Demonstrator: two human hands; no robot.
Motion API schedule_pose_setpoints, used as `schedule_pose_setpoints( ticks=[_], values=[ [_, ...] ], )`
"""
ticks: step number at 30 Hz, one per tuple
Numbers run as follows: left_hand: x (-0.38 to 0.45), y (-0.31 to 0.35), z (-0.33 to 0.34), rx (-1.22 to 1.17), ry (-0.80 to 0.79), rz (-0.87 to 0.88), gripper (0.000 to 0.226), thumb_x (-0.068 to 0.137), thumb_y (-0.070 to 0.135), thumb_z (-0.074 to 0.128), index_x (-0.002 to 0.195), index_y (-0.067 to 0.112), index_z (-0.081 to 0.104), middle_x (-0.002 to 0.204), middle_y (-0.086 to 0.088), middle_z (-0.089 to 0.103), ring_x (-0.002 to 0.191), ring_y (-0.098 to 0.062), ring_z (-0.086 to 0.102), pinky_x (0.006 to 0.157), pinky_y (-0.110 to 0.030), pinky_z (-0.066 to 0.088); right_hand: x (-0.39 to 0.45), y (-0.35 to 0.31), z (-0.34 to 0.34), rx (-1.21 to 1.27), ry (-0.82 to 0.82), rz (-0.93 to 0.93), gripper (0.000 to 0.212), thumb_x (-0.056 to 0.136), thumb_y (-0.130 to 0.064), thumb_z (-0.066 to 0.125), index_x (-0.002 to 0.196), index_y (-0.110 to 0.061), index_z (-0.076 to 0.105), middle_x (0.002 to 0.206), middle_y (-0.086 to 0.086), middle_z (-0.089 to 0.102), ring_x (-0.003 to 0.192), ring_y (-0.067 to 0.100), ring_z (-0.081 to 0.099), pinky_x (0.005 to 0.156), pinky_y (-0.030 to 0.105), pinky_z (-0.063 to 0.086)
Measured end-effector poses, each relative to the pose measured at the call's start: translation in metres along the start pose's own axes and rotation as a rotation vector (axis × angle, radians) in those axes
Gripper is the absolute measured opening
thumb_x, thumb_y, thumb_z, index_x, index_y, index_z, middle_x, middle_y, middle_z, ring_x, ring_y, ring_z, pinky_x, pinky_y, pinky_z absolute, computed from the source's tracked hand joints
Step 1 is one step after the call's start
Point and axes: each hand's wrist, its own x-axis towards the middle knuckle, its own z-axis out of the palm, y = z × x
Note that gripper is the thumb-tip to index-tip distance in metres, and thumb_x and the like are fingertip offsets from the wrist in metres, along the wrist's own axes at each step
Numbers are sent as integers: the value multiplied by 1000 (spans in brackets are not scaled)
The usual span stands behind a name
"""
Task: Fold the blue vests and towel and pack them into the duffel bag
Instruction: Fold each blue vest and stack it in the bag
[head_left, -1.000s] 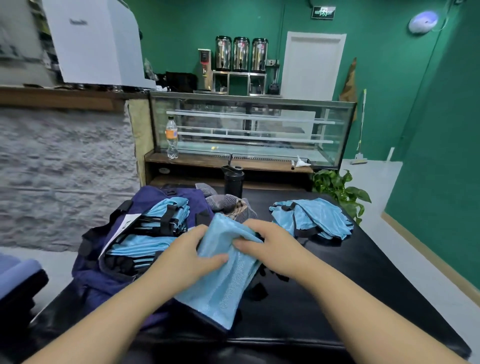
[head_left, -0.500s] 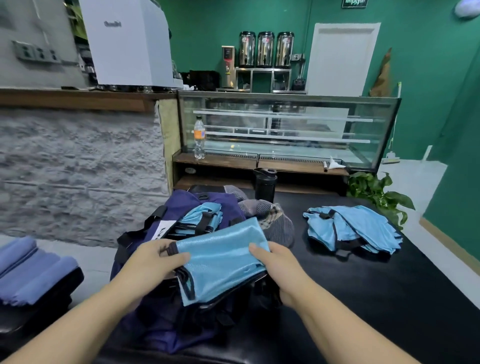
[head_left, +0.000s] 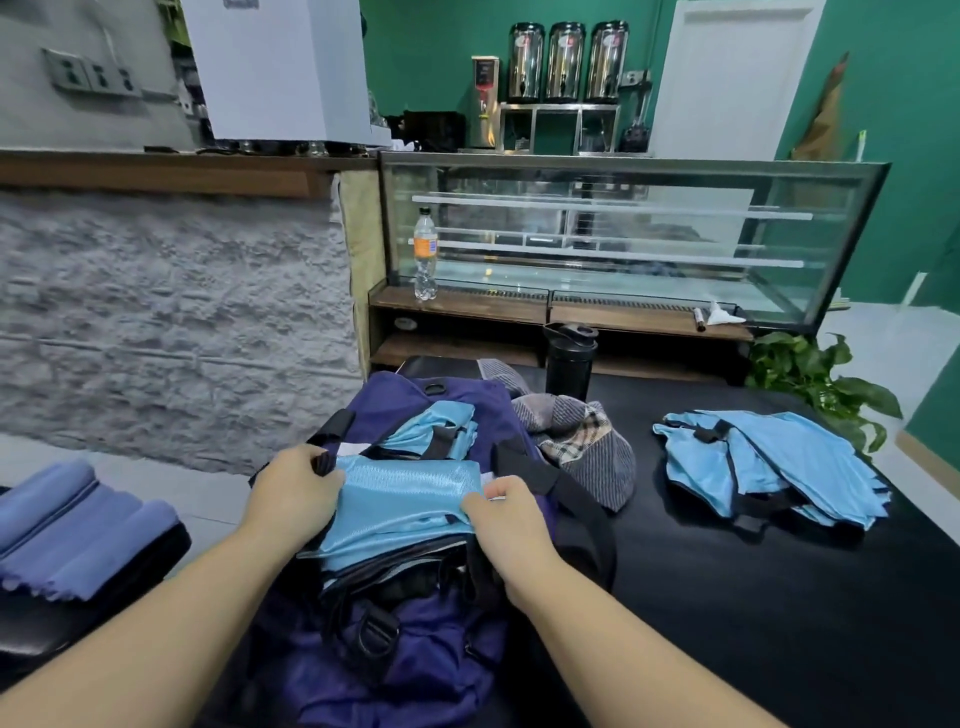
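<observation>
A purple duffel bag (head_left: 395, 670) lies open on the black table, with black straps across it. A folded light blue vest (head_left: 400, 499) sits in the bag's opening. My left hand (head_left: 293, 486) grips its left edge and my right hand (head_left: 506, 517) grips its right edge. Another folded blue vest (head_left: 441, 426) lies deeper in the bag behind it. A loose pile of blue vests (head_left: 769, 467) rests on the table to the right. A grey striped and checked towel (head_left: 576, 441) lies bunched just right of the bag.
A black bottle (head_left: 569, 358) stands behind the towel. The black table (head_left: 779, 623) stretches to the right. Rolled blue cloths (head_left: 72, 530) sit on a black seat at left. A glass display case (head_left: 623, 244) and a potted plant (head_left: 821, 384) stand behind.
Both hands have carried the folded vest from the table's front over to the bag and lowered it into the opening. The view has swung left.
</observation>
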Motion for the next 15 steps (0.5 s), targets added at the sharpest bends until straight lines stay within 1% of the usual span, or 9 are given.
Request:
schedule_pose_setpoints(
  ticks=[2,3,5,8,10,11,13,14,15],
  values=[
    [7,6,0,77,33,22,15,89,14,59,103,11,66,90,-10,64,83,-29,53,66,-31,34,7,-1,5,33,0,-4,9,87,-18,51,92,-17,44,93,6,51,68,14,43,58,25,35],
    [10,8,1,110,45,32,18,90,14,59,107,12,65,96,-12,65,87,-30,53,69,-30,34,9,-2,6,49,-12,-9,9,89,-15,48,96,-17,42,87,7,50,63,14,41,52,22,34],
    [16,10,3,169,72,72,22,89,16,62,110,14,65,106,-13,66,98,-34,57,71,-30,35,13,0,8,43,-36,-52,15,92,-7,41,99,-20,39,68,4,41,49,13,34,38,19,26],
    [24,11,8,259,98,113,30,87,19,66,117,18,64,114,-12,66,106,-36,58,79,-35,41,21,10,19,8,-59,-67,23,91,1,34,96,-19,44,60,1,32,39,8,26,36,18,21],
    [27,12,11,301,95,111,36,88,20,66,123,19,60,118,-12,65,109,-36,57,84,-37,43,26,15,25,18,-72,-21,26,92,0,34,93,-18,53,58,-1,36,34,3,28,35,16,22],
    [28,14,13,305,91,112,37,89,21,64,126,19,59,119,-12,65,111,-36,56,85,-37,42,27,14,26,12,-83,-4,27,94,-2,35,95,-19,57,62,-3,43,38,0,34,36,13,24],
    [29,18,15,281,78,117,39,92,24,59,131,18,54,123,-13,63,113,-36,55,86,-37,41,30,13,27,-14,-110,-5,28,97,-10,39,108,-18,63,86,-3,58,62,0,50,43,5,32],
    [28,20,15,268,68,121,40,93,26,57,132,18,53,124,-14,62,114,-36,54,87,-37,41,32,14,27,-19,-136,9,28,98,-12,40,111,-13,64,93,3,62,72,7,54,44,5,33],
    [28,22,16,264,52,123,41,94,29,55,133,18,52,125,-14,62,115,-36,54,87,-36,41,32,14,25,-31,-168,19,27,98,-13,40,103,-8,67,91,11,63,73,14,54,45,13,34]
  ],
)
